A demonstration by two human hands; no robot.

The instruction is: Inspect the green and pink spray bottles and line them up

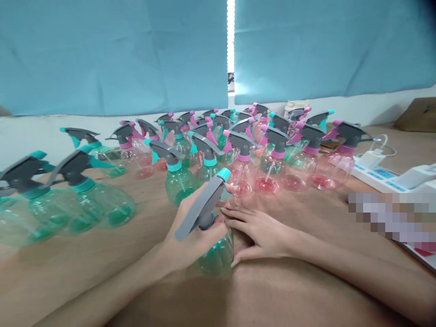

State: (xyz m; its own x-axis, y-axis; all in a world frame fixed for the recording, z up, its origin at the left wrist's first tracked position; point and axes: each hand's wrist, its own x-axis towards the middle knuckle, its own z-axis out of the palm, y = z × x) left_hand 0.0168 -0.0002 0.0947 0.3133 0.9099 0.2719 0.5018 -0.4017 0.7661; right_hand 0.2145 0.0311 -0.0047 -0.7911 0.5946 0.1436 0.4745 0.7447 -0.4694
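Note:
A green-tinted spray bottle [215, 256] with a grey and teal trigger head [204, 204] stands in front of me, its head tilted up to the right. My left hand [190, 231] is closed around the neck, just under the head. From the right, my right hand [260, 231] cups the round body, with the thumb on the near side and the long fingers reaching toward the far side. Where those fingers meet the bottle is partly hidden. A little green colour shows low in the bottle.
Behind my hands stand several pink spray bottles [269, 179] and green spray bottles [180, 181] in close rows. More green ones [116, 204] are at the left. A white power strip [384, 175] with plugs lies at right, near a blurred-out patch. Blue curtains [116, 54] hang behind.

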